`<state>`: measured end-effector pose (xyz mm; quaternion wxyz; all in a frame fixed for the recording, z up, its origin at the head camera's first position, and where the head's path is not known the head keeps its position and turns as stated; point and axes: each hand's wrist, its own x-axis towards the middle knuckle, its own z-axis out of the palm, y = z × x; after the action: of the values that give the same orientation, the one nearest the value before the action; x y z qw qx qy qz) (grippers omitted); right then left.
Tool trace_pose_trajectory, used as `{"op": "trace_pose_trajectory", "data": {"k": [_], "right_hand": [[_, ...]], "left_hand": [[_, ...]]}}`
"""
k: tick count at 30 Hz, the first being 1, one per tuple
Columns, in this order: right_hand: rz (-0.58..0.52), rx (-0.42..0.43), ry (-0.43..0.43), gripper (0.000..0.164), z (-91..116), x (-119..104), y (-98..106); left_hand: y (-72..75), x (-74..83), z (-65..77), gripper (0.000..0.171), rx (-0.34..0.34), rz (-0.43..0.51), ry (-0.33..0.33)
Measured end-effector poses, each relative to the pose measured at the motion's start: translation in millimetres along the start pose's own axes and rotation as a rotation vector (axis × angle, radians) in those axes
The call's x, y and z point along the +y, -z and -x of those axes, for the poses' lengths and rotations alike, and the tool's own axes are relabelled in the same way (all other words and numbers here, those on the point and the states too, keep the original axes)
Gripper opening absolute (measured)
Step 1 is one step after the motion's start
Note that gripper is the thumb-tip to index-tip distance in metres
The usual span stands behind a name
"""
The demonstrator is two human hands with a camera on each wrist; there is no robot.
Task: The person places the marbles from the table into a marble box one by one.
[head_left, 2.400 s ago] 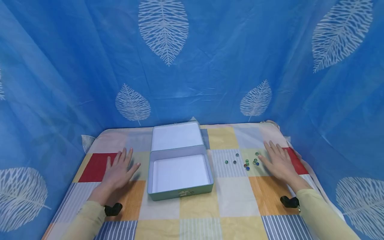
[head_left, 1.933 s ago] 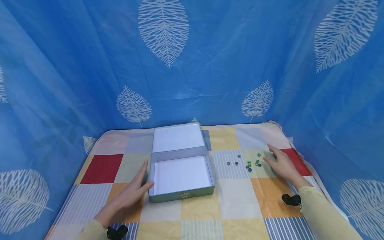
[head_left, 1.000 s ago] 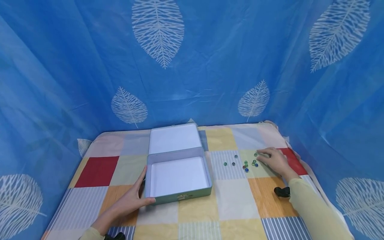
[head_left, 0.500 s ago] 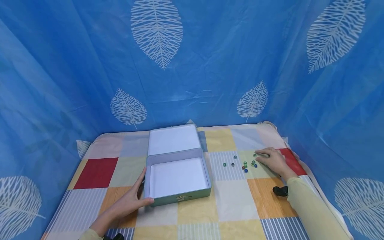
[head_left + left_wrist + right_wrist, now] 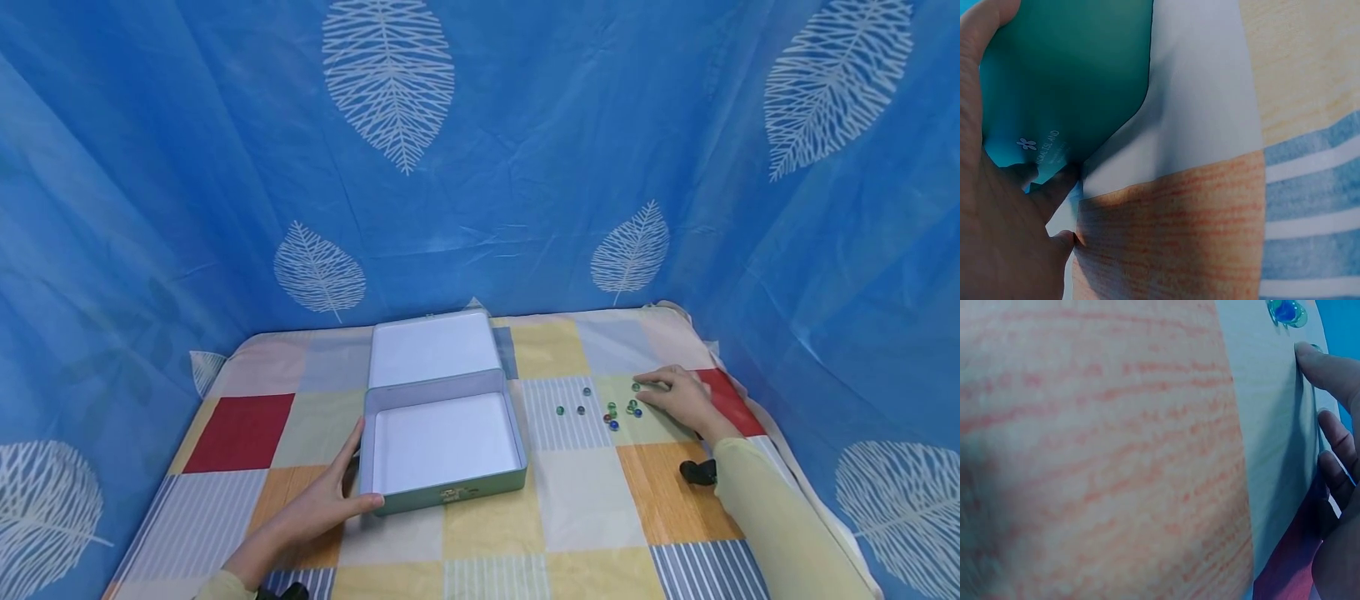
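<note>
A green tin box (image 5: 480,493) with a white inside stands with its lid (image 5: 433,348) laid back. My left hand (image 5: 322,504) holds its front left corner, thumb on the front wall and fingers along the left side. In the left wrist view the fingers touch the box's teal wall (image 5: 1085,69), partly hidden by the hand. To the right, my right hand (image 5: 681,402) has thumb and index finger on either side of a green marble (image 5: 636,387), which rests on the cloth. Seen from the right wrist, the thumb (image 5: 1329,372) hides most of that marble.
Several glass marbles lie scattered right of the box, among them a blue marble (image 5: 614,426), a red marble (image 5: 607,418) and a green marble (image 5: 560,411). A checked patchwork cloth (image 5: 495,575) covers the table. Blue curtains (image 5: 510,167) with white leaves stand behind and at both sides.
My left hand has moved from beside the box onto its front left corner. The right hand has lowered to the green marble, its thumb and index finger drawn together; both then stay nearly still.
</note>
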<state>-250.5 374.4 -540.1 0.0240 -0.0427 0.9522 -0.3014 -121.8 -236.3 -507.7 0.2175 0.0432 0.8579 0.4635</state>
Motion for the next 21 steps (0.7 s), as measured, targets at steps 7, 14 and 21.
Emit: {"op": "trace_pose_trajectory", "data": {"k": [7,14,21], "right_hand": [[0.006,0.004,0.008,0.046,-0.4,0.2,0.8],[-0.019,-0.001,-0.013,0.047,-0.7,-0.5,0.3],[-0.026,-0.014,-0.040,0.048,-3.2,3.6,-0.6]], "left_hand": [[-1.0,0.6,0.0,0.117,0.005,-0.005,-0.001],[-0.4,0.3,-1.0,0.116,0.003,-0.016,0.009],[-0.9,-1.8,-0.4,0.116,-0.010,-0.001,-0.006]]}}
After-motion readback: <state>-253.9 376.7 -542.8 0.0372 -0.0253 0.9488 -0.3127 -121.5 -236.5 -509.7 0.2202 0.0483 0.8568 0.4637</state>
